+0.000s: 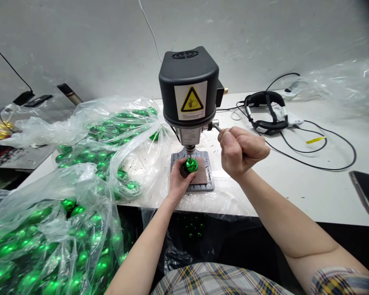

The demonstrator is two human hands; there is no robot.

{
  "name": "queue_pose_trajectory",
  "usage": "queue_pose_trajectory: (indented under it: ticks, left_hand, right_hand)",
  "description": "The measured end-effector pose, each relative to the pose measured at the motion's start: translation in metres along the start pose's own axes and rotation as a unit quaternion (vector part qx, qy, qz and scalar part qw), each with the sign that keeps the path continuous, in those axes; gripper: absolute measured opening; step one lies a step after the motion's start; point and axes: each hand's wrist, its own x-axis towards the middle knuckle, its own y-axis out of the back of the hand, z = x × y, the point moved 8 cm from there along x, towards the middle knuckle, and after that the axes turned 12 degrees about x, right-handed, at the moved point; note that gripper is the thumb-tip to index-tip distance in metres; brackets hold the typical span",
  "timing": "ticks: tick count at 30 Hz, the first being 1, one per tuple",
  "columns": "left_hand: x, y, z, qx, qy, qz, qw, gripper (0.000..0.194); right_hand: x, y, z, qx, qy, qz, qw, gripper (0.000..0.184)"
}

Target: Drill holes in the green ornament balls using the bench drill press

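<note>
A pale, scuffed wall backs a white worktable, where a person in a plaid shirt works at a black bench drill press. A shiny green ball sits directly beneath the machine's chuck, on a brown plate that lies over the dark gray base. The left hand holds the ball from its left and near sides, thumb and fingers curved around it with only the ball's width between them. The right hand, raised beside the machine, is closed in a fist on the metal lever at the press's right side. A bit points down at the ball (whether its tip has entered the shell is too small to tell).

A warning label with a yellow triangle faces the worker, and dark specks dot the tabletop near the base. To the left, a clear plastic bag of green balls rests on the table; another bulging bag of them fills the near left corner. More green balls glint below the table's edge. To the right lie a black headset with cables and, at the far edge, a phone.
</note>
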Motion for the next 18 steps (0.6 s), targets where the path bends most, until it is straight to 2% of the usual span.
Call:
queue_pose_trajectory:
  ticks: [3, 12, 13, 15, 17, 18]
  left_hand:
    - [0.000, -0.001, 0.000, 0.006, -0.002, 0.000, 1.000, 0.052]
    - [-0.001, 0.000, -0.001, -0.002, -0.009, 0.004, 1.000, 0.052]
    - [0.000, 0.000, -0.001, -0.003, -0.011, 0.003, 1.000, 0.052]
    - [0.003, -0.001, -0.001, -0.003, -0.010, 0.001, 1.000, 0.051]
    - [0.001, 0.003, 0.002, 0.007, 0.000, 0.017, 1.000, 0.049]
    - [-0.003, 0.008, 0.005, 0.020, 0.004, 0.038, 0.999, 0.048]
  right_hand:
    - [-0.002, -0.003, -0.004, -0.005, 0.030, -0.048, 0.998, 0.046]
    - [-0.008, -0.005, -0.007, 0.000, 0.051, -0.101, 0.994, 0.045]
    - [-0.006, -0.005, -0.007, 0.000, 0.046, -0.088, 0.995, 0.046]
    - [0.008, -0.004, -0.002, -0.010, 0.012, -0.025, 1.000, 0.050]
    - [0.028, 0.000, 0.011, -0.023, -0.058, 0.059, 0.996, 0.053]
    - [0.039, -0.003, 0.020, -0.014, -0.105, 0.073, 0.992, 0.053]
